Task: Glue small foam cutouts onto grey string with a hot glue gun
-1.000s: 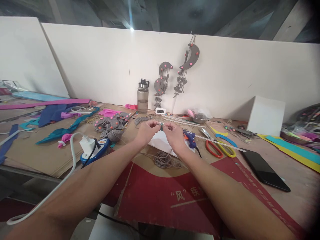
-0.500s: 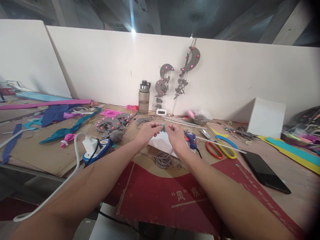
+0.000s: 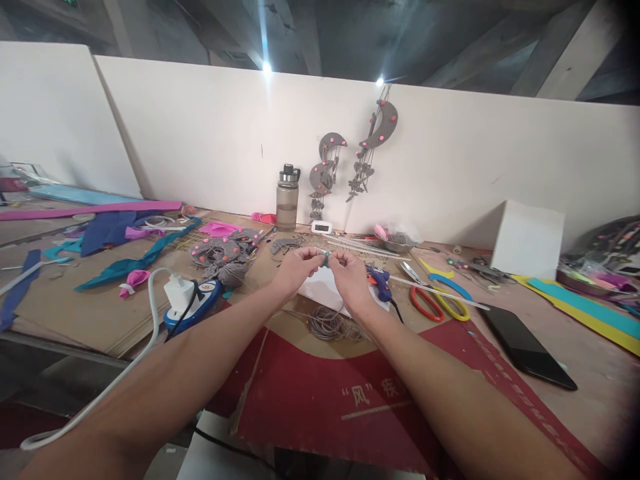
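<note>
Over the middle of the work surface, my left hand and my right hand meet fingertip to fingertip. Both pinch a small green piece, too small for me to tell its kind. Under my hands lies a white board. A coil of grey cord rests just in front of it, on red and brown cardboard. Close to my right wrist is a blue hot glue gun with its cable.
Right of my hands are scissors with red and yellow handles and a black phone. Left are a blue power strip and grey felt pieces. A water bottle stands behind, near hanging moon-shaped ornaments.
The view has shifted slightly. My hands stay together at the same place, with the green piece still between the fingertips and turned a little.
</note>
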`<state>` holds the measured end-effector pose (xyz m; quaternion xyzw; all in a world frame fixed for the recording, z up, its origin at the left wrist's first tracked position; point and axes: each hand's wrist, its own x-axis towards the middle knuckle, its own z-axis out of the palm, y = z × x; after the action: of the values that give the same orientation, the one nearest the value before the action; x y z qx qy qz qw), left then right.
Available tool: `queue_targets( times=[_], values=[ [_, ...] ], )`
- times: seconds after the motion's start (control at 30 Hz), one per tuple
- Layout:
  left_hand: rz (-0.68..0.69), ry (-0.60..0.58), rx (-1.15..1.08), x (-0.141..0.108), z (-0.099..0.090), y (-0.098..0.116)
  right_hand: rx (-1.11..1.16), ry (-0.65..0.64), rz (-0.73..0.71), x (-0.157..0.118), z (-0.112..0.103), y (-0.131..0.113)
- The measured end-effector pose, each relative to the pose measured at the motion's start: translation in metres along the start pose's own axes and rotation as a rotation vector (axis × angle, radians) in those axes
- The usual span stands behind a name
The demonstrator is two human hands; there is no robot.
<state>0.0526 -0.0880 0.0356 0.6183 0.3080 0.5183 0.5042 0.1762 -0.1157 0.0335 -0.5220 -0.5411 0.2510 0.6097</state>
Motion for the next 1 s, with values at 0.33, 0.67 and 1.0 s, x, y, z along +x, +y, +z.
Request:
queue_targets(
  times=[0.33,0.67,1.0],
  values=[
    [0.001,0.037,0.041,0.000,0.001,-0.004,-0.081,0.003,-0.024,-0.001,0.002,0.005],
    [-0.066,0.192,0.002,0.011,-0.009,-0.010,-0.291,-0.075,-0.149,-0.001,-0.006,-0.002],
    [-0.048,0.167,0.058,0.009,-0.009,-0.007,-0.259,-0.053,-0.230,0.003,-0.010,-0.001]
  ],
)
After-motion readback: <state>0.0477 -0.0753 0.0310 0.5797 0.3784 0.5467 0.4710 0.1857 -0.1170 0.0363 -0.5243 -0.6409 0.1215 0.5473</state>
